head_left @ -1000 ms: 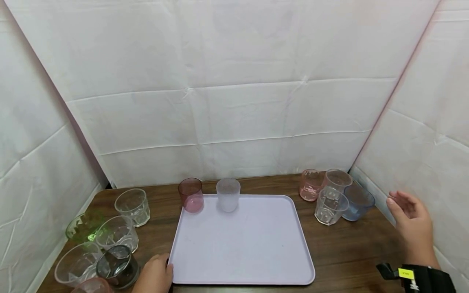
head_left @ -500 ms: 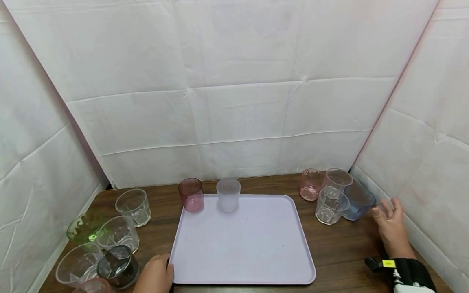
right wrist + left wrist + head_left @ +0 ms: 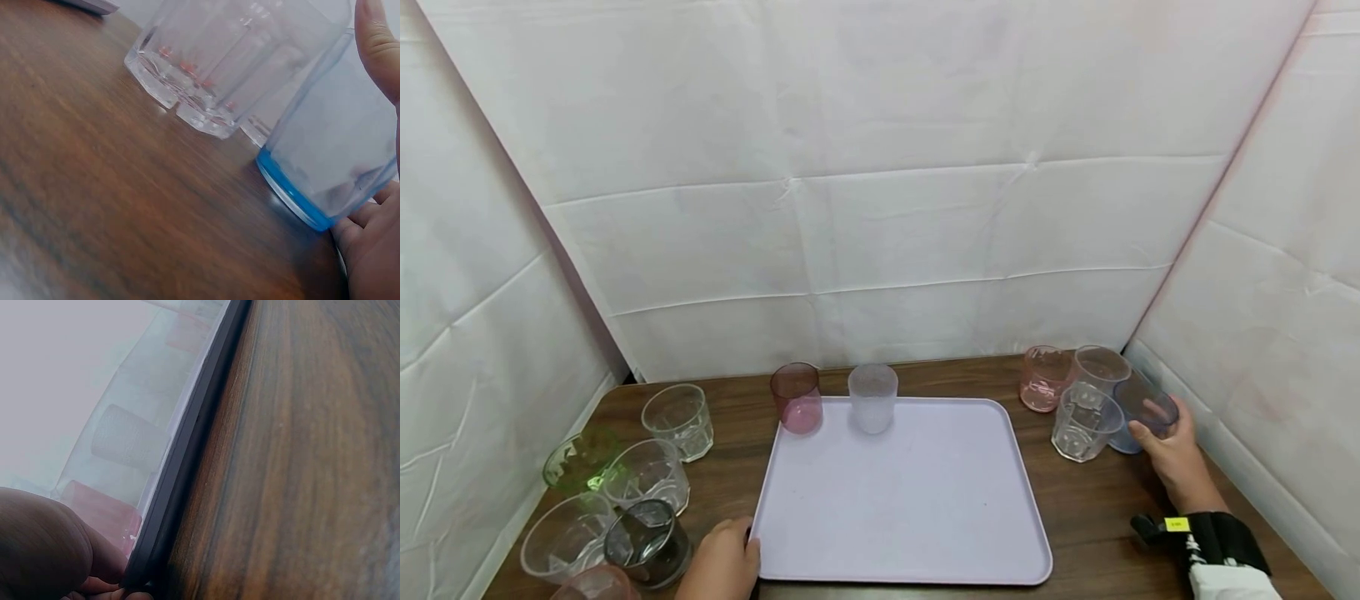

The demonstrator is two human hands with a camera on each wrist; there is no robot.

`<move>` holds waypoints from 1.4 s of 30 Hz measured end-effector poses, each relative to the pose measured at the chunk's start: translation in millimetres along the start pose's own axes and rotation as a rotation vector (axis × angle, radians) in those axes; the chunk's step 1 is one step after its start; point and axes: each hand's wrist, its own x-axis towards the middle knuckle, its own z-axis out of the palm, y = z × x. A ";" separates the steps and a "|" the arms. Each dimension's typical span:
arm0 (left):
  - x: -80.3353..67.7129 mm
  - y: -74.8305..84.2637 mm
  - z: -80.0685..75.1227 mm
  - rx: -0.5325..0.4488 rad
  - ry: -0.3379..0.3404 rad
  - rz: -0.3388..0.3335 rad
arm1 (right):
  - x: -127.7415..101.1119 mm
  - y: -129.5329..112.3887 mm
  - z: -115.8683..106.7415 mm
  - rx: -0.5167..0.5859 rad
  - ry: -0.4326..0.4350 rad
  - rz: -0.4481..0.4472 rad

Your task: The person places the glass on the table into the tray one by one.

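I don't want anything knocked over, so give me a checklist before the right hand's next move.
1. Right hand around the blue glass: ok.
2. Blue glass base flat on the table: cannot tell.
3. Blue glass well clear of the faceted glass: not ok, they stand close together.
4. Left hand holding the tray by its left edge: ok.
5. Red glass and frosted glass upright: ok.
6. Bare room on the tray: ok, in front of both.

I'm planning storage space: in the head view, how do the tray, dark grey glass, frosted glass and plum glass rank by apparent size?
1. Tray, by far.
2. Dark grey glass, perhaps only because it stands nearer the camera.
3. Frosted glass and plum glass: too alike to rank.
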 end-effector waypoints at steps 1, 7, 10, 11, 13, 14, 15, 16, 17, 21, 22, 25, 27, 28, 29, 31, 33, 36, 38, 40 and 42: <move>0.1 -0.1 0.1 0.000 0.002 0.001 | 0.3 -1.1 0.9 -0.035 0.011 0.008; 0.1 0.3 0.4 -0.004 0.012 0.011 | 0.5 -4.4 3.1 -0.168 0.045 0.029; -0.1 1.3 0.0 -0.009 0.009 0.003 | 0.0 -4.7 2.4 -0.190 0.055 0.031; -0.1 0.8 0.4 -0.006 0.008 0.005 | -0.4 -4.8 2.0 -0.191 0.056 0.034; -0.2 0.8 0.9 -0.004 0.009 0.009 | -1.5 -5.4 1.0 -0.184 0.060 0.041; -0.4 0.7 1.0 -0.003 0.009 0.010 | -2.2 -5.8 0.4 -0.172 0.062 0.046; -0.4 0.0 1.5 0.000 0.009 0.014 | -3.1 -6.2 -0.2 -0.165 0.063 0.049; -0.6 -0.6 1.8 0.003 0.011 0.020 | -3.9 -6.7 -0.9 -0.162 0.063 0.051; -0.7 -1.1 2.0 0.007 0.011 0.026 | -4.8 -7.4 -1.6 -0.154 0.064 0.054; -1.2 -1.0 2.0 0.007 0.008 0.029 | -7.8 -12.5 -4.1 -0.067 0.067 0.055; -1.3 -1.0 2.0 0.007 0.007 0.029 | -8.3 -14.8 -5.1 -0.067 0.073 0.054; -1.4 -0.9 1.7 0.009 0.007 0.027 | -9.2 -24.8 -7.7 0.014 0.096 0.050; -1.4 -1.0 1.4 0.011 0.006 0.024 | -9.2 -34.1 -9.9 0.072 0.108 0.032; -1.4 -0.9 1.3 0.012 0.007 0.024 | -8.9 -39.7 -10.5 0.108 0.113 0.020; -1.4 -0.9 1.1 0.013 0.008 0.023 | -8.6 -45.5 -11.2 0.167 0.110 0.005; -1.4 -0.7 1.0 0.013 0.011 0.026 | -8.2 -58.3 -13.4 0.183 0.084 -0.029; -1.4 -0.5 0.8 0.014 0.016 0.029 | -8.0 -71.5 -13.7 0.218 0.059 -0.049; -1.4 -0.6 0.5 0.016 0.016 0.031 | -8.3 -91.7 -13.0 0.162 0.014 -0.082; -1.4 -0.6 0.2 0.017 0.016 0.030 | -8.1 -103.9 -9.5 0.141 -0.009 -0.108; -1.3 -0.6 0.1 0.017 0.017 0.030 | -6.8 -115.4 -3.5 0.133 -0.029 -0.141; -1.1 -1.0 0.1 0.018 0.017 0.031 | -4.5 -125.3 6.1 0.157 -0.036 -0.172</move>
